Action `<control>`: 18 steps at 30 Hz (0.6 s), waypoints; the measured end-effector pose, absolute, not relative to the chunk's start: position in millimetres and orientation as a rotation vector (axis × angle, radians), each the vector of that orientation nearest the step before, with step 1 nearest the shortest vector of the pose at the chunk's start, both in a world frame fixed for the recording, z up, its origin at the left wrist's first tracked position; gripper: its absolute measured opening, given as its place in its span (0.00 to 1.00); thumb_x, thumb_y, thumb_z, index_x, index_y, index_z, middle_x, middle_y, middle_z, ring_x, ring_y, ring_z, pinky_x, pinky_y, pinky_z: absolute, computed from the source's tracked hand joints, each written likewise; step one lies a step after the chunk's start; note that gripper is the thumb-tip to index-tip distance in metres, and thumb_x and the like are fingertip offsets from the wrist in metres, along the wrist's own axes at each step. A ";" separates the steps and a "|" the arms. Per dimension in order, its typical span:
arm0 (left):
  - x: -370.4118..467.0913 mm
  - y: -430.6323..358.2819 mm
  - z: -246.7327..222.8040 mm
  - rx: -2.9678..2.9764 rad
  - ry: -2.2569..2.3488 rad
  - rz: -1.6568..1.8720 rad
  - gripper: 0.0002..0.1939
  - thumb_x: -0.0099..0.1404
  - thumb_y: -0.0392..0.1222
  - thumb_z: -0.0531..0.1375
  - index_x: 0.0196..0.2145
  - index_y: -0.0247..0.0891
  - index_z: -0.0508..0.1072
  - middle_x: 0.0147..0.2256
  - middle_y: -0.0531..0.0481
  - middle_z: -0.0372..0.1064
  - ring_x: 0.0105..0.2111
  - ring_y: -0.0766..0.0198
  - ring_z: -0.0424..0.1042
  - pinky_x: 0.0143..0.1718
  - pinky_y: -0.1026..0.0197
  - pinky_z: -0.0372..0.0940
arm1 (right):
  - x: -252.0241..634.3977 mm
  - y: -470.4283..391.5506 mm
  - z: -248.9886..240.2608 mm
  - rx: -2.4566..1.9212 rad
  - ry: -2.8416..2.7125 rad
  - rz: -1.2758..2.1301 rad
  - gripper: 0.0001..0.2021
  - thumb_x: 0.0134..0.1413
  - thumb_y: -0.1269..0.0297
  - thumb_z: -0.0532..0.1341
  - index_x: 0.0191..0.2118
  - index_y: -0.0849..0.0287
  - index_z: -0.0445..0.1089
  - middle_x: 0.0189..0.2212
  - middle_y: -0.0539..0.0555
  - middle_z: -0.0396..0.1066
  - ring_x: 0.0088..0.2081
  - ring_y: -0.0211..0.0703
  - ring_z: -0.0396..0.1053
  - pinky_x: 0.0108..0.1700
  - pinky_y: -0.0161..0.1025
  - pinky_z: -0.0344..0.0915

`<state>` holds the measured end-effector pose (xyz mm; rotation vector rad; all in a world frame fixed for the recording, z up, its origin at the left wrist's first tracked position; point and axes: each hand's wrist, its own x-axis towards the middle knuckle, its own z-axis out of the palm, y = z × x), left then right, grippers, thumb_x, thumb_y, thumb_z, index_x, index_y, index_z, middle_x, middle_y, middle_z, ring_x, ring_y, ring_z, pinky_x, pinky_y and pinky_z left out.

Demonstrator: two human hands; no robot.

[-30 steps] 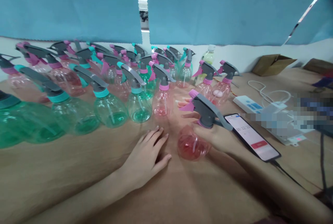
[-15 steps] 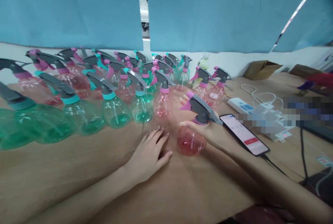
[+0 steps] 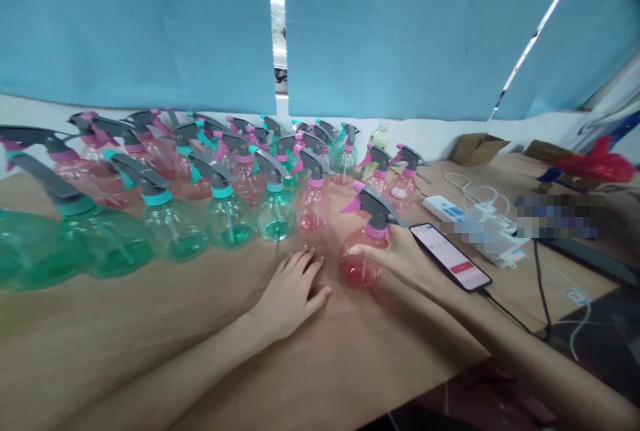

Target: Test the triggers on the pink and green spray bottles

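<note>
My right hand (image 3: pixel 403 259) is wrapped round the body of a pink spray bottle (image 3: pixel 358 273), its thumb across the front. That bottle stands upright on the wooden table (image 3: pixel 320 364), with a grey trigger head, a pink nozzle and some liquid inside. My left hand (image 3: pixel 290 292) lies flat on the tabletop with fingers apart, touching no bottle. Just beyond its fingertips are a green spray bottle (image 3: pixel 277 216) with a teal collar and another pink spray bottle (image 3: pixel 313 214).
Several more green and pink spray bottles crowd the left and back. Right of my right hand lie a phone (image 3: pixel 450 257) on a cable and a white power strip (image 3: pixel 443 209). Farther back stand a cardboard box (image 3: pixel 477 149) and a red plastic bag (image 3: pixel 597 163). A blue curtain (image 3: pixel 400 31) hangs behind.
My right hand has slid from the pink bottle's neck down to its body, and the bottle has settled more upright. My left hand stays put. The view has shifted slightly.
</note>
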<state>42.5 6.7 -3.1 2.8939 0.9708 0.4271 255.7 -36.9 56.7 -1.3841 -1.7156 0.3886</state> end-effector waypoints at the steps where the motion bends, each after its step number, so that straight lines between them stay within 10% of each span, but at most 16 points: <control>1: 42.5 6.8 -3.5 2.892 0.969 0.434 0.25 0.67 0.50 0.52 0.56 0.30 0.62 0.57 0.36 0.57 0.58 0.49 0.54 0.56 0.47 0.52 | 256.6 -41.3 53.8 -1.395 -1.735 0.374 0.16 0.47 0.51 0.62 0.38 0.56 0.70 0.34 0.54 0.73 0.40 0.48 0.70 0.44 0.47 0.66; 6: 42.9 7.9 -7.0 2.889 0.963 0.464 0.25 0.67 0.51 0.52 0.55 0.30 0.63 0.57 0.36 0.58 0.58 0.49 0.54 0.56 0.47 0.52 | 258.7 -59.7 25.8 -1.579 -1.632 -0.002 0.35 0.35 0.46 0.67 0.51 0.56 0.61 0.51 0.62 0.60 0.56 0.60 0.55 0.54 0.58 0.56; 18: 41.3 7.4 -3.0 2.915 0.966 0.408 0.24 0.67 0.49 0.52 0.55 0.30 0.63 0.57 0.37 0.57 0.59 0.49 0.52 0.56 0.46 0.52 | 286.0 -12.5 13.5 -1.668 -1.611 -0.145 0.35 0.43 0.44 0.62 0.54 0.59 0.58 0.47 0.63 0.62 0.51 0.57 0.60 0.49 0.54 0.60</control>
